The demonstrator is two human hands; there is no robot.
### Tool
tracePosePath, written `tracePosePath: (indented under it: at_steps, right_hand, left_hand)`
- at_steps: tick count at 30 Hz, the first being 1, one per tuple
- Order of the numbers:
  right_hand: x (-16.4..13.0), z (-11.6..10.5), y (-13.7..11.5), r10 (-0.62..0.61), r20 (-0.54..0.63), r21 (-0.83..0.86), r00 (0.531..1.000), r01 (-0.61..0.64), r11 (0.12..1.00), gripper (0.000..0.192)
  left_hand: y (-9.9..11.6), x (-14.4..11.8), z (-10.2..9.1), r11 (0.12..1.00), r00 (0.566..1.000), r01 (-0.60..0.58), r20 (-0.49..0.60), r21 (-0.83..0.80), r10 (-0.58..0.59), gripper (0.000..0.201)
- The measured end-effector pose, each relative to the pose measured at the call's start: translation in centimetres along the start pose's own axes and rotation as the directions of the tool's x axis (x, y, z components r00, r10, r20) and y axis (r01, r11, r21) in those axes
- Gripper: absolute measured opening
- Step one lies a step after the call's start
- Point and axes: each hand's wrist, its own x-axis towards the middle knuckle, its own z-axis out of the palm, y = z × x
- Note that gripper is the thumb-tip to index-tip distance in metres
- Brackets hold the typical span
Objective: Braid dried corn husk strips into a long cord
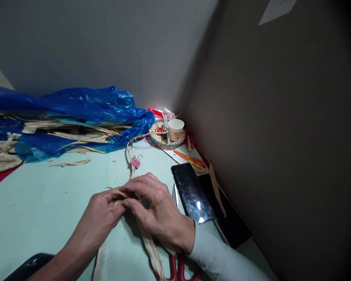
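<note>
Both hands meet over the pale green table, their fingers pinching dry, straw-coloured fibre strips [150, 246]. My left hand [101, 210] closes on the strips from the left. My right hand [159, 201] lies over them from the right, thumb and fingertips together. A loose strip end runs down below my right hand, and another hangs below my left wrist. Beyond my fingers, a narrow braided cord [128, 150] leads away toward a woven dish, with a pink binder clip [135, 162] on it. The exact spot between my fingertips is partly hidden.
A blue plastic bag [84, 101] full of fibre strips lies at the back left. A paper cup [176, 130] stands in the woven dish [167, 146]. Orange scissors [190, 159], a black phone [193, 195] and red-handled scissors [173, 269] lie on the right, near the wall.
</note>
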Motion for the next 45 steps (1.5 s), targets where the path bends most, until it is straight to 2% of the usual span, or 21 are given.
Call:
tracePosePath:
  at_steps: [2, 4, 8, 10, 13, 16, 19, 24, 27, 30, 33, 37, 41, 45]
  right_hand:
    - [0.1, -0.1, 0.0, 0.009, 0.005, 0.035, 1.000, -0.009, 0.999, 0.011]
    - [0.4, -0.4, 0.0, 0.119, -0.049, 0.130, 0.992, -0.111, 0.985, 0.011]
    - [0.9, -2.0, 0.2, 0.408, -0.126, 0.397, 0.904, -0.331, 0.856, 0.009]
    - [0.8, -2.8, 0.4, 0.477, -0.089, 0.461, 0.874, -0.389, 0.798, 0.012]
    - [0.4, -3.0, 0.4, 0.528, 0.034, 0.467, 0.849, -0.480, 0.742, 0.013]
    - [-0.1, -2.1, 0.2, 0.556, 0.097, 0.407, 0.825, -0.543, 0.734, 0.010]
    - [-0.3, -1.1, 0.0, 0.571, 0.074, 0.314, 0.818, -0.562, 0.765, 0.011]
    - [-0.2, -0.8, -0.6, 0.605, 0.037, 0.204, 0.795, -0.599, 0.775, 0.012]
    - [-0.1, -1.0, -0.8, 0.625, 0.026, 0.188, 0.780, -0.618, 0.764, 0.013]
    - [-0.1, -1.1, -0.8, 0.634, 0.020, 0.218, 0.773, -0.623, 0.752, 0.011]
    - [0.0, -1.0, -0.7, 0.629, -0.010, 0.238, 0.777, -0.609, 0.756, 0.009]
    - [-0.4, -0.5, -0.6, 0.611, -0.013, 0.241, 0.792, -0.591, 0.770, 0.012]
    - [-1.1, 0.3, -0.4, 0.598, -0.034, 0.107, 0.801, -0.592, 0.799, 0.014]
    - [-1.4, 0.5, -0.3, 0.603, -0.045, -0.019, 0.796, -0.604, 0.796, 0.015]
  left_hand:
    - [0.0, 0.0, 0.0, 0.999, 0.999, 0.038, 0.014, -0.009, -0.037, 0.008]
    - [0.0, 0.0, 0.1, 0.997, 0.997, 0.073, 0.028, -0.027, -0.073, 0.013]
    - [0.1, -0.4, -0.1, 0.980, 0.987, 0.158, 0.002, -0.122, -0.159, 0.028]
    - [0.2, -0.6, -0.2, 0.955, 0.973, 0.227, 0.013, -0.188, -0.229, 0.034]
    - [0.3, -0.9, -0.2, 0.926, 0.959, 0.283, 0.058, -0.249, -0.277, 0.037]
    - [0.2, -1.0, -0.2, 0.918, 0.962, 0.272, 0.042, -0.290, -0.272, 0.044]
    - [0.3, -0.9, -0.1, 0.912, 0.961, 0.264, 0.006, -0.313, -0.276, 0.050]
    - [0.5, -0.7, 0.0, 0.915, 0.956, 0.272, -0.025, -0.298, -0.293, 0.047]
    - [0.4, -0.5, 0.0, 0.912, 0.940, 0.318, -0.036, -0.257, -0.338, 0.052]
    - [0.2, -0.4, 0.1, 0.931, 0.959, 0.261, -0.039, -0.256, -0.280, 0.065]
    - [0.3, -0.5, 0.3, 0.937, 0.969, 0.226, -0.036, -0.268, -0.244, 0.074]
    - [0.6, -0.9, 0.6, 0.942, 0.970, 0.230, -0.017, -0.244, -0.241, 0.070]
    - [0.4, -1.1, 0.6, 0.930, 0.965, 0.245, -0.028, -0.273, -0.263, 0.066]
    - [-0.2, -1.0, 0.3, 0.940, 0.968, 0.245, 0.004, -0.237, -0.252, 0.073]
